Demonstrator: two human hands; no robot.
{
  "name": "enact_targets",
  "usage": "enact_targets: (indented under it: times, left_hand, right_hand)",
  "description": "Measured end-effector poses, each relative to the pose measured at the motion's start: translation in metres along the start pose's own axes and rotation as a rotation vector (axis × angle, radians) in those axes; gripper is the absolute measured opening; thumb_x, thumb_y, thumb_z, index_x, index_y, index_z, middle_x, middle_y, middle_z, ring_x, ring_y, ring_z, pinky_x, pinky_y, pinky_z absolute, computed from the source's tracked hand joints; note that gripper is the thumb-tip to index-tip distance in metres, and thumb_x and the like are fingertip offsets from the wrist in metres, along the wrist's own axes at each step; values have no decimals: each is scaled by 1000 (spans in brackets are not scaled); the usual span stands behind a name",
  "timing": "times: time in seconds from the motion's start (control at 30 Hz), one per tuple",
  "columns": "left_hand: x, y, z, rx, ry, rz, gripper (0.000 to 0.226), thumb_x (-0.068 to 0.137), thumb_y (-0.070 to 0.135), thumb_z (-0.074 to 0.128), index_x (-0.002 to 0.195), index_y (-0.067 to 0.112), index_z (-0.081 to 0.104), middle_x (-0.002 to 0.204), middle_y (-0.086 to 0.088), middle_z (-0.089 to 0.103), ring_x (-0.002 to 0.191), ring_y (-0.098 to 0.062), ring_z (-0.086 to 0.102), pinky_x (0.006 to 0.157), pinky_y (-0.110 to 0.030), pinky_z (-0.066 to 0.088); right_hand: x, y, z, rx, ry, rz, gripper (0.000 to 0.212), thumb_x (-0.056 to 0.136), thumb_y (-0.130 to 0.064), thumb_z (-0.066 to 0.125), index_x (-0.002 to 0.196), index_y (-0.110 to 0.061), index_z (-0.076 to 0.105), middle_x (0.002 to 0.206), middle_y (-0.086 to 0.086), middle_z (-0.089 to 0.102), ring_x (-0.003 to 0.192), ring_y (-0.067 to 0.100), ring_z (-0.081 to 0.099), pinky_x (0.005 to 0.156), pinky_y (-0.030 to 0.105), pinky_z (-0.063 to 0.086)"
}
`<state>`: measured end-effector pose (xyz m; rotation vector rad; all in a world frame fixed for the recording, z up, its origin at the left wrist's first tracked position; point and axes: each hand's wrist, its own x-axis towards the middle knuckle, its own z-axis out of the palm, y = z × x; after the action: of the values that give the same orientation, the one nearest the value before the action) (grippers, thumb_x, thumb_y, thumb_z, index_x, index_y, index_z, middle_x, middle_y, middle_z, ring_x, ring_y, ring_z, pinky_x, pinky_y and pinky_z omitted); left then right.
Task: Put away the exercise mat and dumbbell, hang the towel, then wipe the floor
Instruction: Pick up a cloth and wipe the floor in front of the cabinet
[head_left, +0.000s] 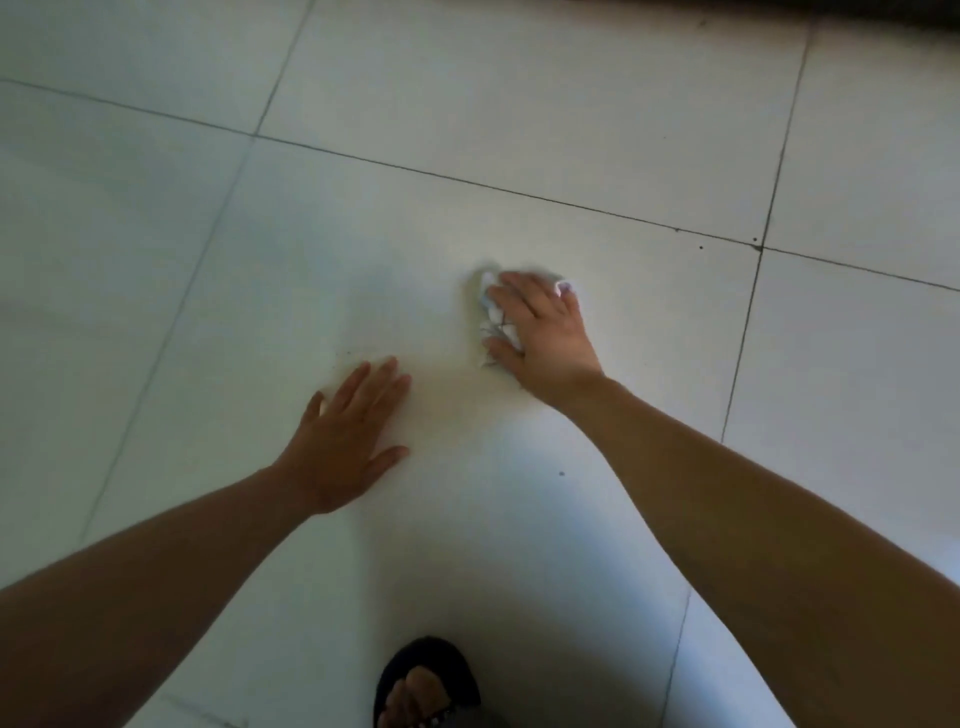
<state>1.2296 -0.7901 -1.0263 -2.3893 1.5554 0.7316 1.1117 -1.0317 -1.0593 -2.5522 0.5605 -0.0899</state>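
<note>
Where the right hand (540, 332) lies just right of the frame's centre, its grip is pressed flat over a crumpled white wad (491, 312) that is pinned against the pale tiled floor (519, 130); whether cloth or paper cannot be told. The wad is judged light, soft and easily squashed, so it is best held under the whole palm with fingers spread over it, as little friction is offered by the smooth tiles. The left hand (345, 441), lower left of centre, is laid open and empty on the floor.
</note>
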Motion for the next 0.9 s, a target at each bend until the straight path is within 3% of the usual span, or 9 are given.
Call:
enact_targets:
  times: [0.1, 0.23, 0.3, 0.43, 0.53, 0.6, 0.67, 0.77, 0.9]
  left_hand:
    - [6, 0, -2, -92, 27, -126, 88, 78, 75, 19, 147, 20, 21, 157, -4, 16, 142, -32, 18, 97, -61, 35]
    - [10, -9, -2, -65, 47, -117, 90, 74, 78, 17, 147, 26, 17, 157, -3, 16, 142, -33, 17, 97, -64, 34]
    - [11, -11, -2, -52, 26, -101, 88, 76, 78, 14, 147, 26, 17, 156, -4, 17, 141, -34, 19, 95, -66, 35]
    - [12, -10, 1, -89, 35, -123, 90, 72, 76, 15, 149, 30, 6, 159, 3, -2, 145, -29, 0, 103, -66, 21]
    - [10, -8, 1, -78, 35, -122, 88, 75, 75, 13, 149, 29, 6, 159, 2, -1, 145, -29, 0, 104, -65, 22]
    - [10, -8, 2, -71, 26, -125, 88, 76, 75, 13, 149, 28, 6, 159, 1, 0, 145, -30, 1, 104, -65, 22]
    - [10, -8, 0, -66, 19, -124, 87, 76, 75, 14, 149, 28, 6, 159, 0, 1, 145, -31, 2, 103, -66, 22]
    - [10, -8, -1, -64, 18, -114, 86, 78, 75, 17, 149, 28, 9, 158, -1, 5, 144, -32, 7, 101, -67, 25]
    - [11, -9, -3, -22, -6, -100, 86, 79, 76, 17, 149, 25, 15, 157, -5, 14, 141, -36, 18, 95, -66, 33]
  right_hand:
    - [1, -24, 9, 12, 26, 107, 55, 88, -31, 57, 138, -13, 41, 147, 9, 36, 137, 30, 27, 113, 44, 6]
    - [-37, -54, 32, -95, -80, -188, 56, 84, -41, 47, 132, -12, 49, 136, 12, 50, 126, 32, 45, 106, 51, 30]
    - [-58, -49, 32, -134, -154, -291, 57, 85, -45, 44, 134, -15, 47, 138, 9, 50, 128, 28, 41, 107, 46, 25]
    - [-73, -15, 18, -192, -158, -407, 58, 87, -52, 44, 136, -22, 44, 141, 2, 47, 130, 19, 38, 107, 39, 21]
    - [-52, 5, 1, -117, -66, -158, 58, 88, -53, 40, 138, -24, 41, 143, 0, 46, 132, 18, 37, 109, 43, 27]
    - [-35, 3, -6, -44, -7, 77, 60, 90, -53, 37, 143, -25, 34, 149, -1, 34, 139, 18, 25, 113, 46, 15]
    - [-29, -7, 0, -55, 8, 182, 61, 91, -50, 37, 145, -23, 28, 153, 1, 27, 142, 22, 16, 114, 47, 3]
    - [-37, -19, 11, -160, 2, 126, 66, 89, -53, 38, 144, -17, 29, 150, 8, 32, 139, 29, 24, 111, 54, 12]
    - [-52, -11, 11, -266, 24, -32, 61, 85, -54, 39, 135, -18, 41, 134, 7, 52, 123, 28, 47, 105, 49, 31]
